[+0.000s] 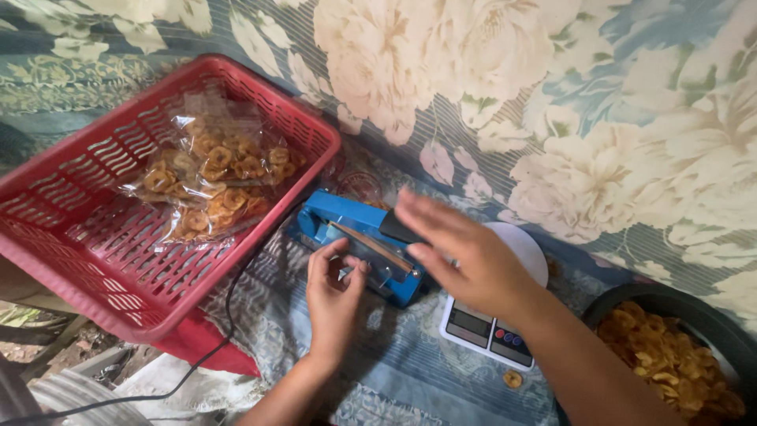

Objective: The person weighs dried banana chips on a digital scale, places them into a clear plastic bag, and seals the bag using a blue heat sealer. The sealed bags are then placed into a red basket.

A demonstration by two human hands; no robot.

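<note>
L hand [333, 293] fingers curled on front of blue heat sealer [359, 244], grip loose | R hand [465, 256] flat, open over sealer arm, holds nothing | sealer btw red basket [95, 260] & white scale [493, 323] on floral cloth

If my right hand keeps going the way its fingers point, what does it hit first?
Your right hand points left over the blue sealer; past it, the red basket rim probably comes first, though depth is unclear.

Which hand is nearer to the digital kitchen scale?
Right. The right hand hovers over the scale, partly covering it; the left hand rests at the blue heat sealer, farther left.
</note>
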